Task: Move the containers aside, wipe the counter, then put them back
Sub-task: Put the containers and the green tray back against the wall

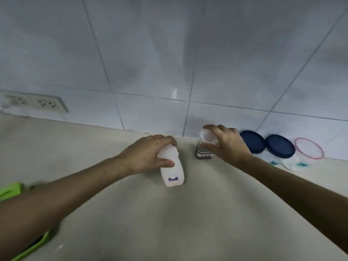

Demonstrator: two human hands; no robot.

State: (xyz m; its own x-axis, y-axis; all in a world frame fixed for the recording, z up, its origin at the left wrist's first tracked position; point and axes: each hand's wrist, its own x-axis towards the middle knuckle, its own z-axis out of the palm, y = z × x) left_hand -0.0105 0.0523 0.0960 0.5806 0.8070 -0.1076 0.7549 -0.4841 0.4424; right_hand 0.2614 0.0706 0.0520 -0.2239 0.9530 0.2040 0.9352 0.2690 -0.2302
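A white plastic container labelled "Salt" [172, 174] stands on the beige counter [188, 213] near the middle. My left hand [148, 154] grips its top from the left. To its right, close to the tiled wall, stands a dark jar with a white lid and a printed label [204, 154]. My right hand [228, 143] is closed around that jar's lid from the right. Both containers look upright with their bases on the counter.
Two dark blue round lids [251, 141] [280, 146] and a pink ring [308, 147] lean at the wall to the right, above a white cloth with blue marks [290, 163]. A double wall socket [35, 103] sits at far left. A green object [11, 189] lies at the left edge.
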